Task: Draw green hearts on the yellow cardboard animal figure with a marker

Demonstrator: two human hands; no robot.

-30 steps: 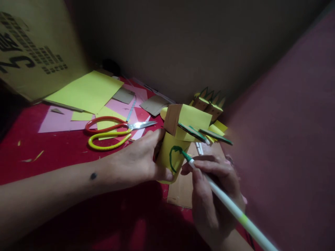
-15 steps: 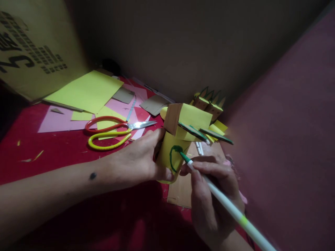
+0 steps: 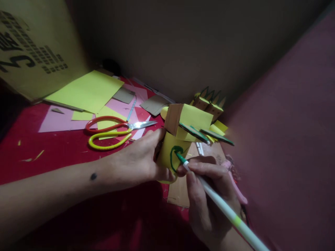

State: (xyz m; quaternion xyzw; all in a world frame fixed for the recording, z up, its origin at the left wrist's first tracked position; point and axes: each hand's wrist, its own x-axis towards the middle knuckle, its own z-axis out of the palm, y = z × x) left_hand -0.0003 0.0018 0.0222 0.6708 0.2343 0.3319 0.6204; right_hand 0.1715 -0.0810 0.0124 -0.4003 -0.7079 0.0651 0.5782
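Observation:
My left hand [image 3: 146, 158] is wrapped round the lower part of a yellow paper-covered model [image 3: 197, 118], which has a brown cardboard side and green-edged pieces sticking out to the right. On its rounded yellow body is a curved green line [image 3: 172, 158]. In my right hand [image 3: 209, 188] is a white marker [image 3: 222, 205] with a yellow-green band, gripped near its front end. The green tip touches or nearly touches the yellow surface inside the curve.
Red-and-yellow-handled scissors [image 3: 110, 132] lie left of the model on the red table [image 3: 62, 150]. Yellow sheets [image 3: 86, 90], pink paper and cardboard scraps lie behind. Spiked cardboard pieces [image 3: 209, 103] stand behind right; a large printed box [image 3: 39, 45] is at left.
My right hand and the marker have shifted slightly left and down, and the tip has moved down from the top of the green curve. My left hand still holds the model.

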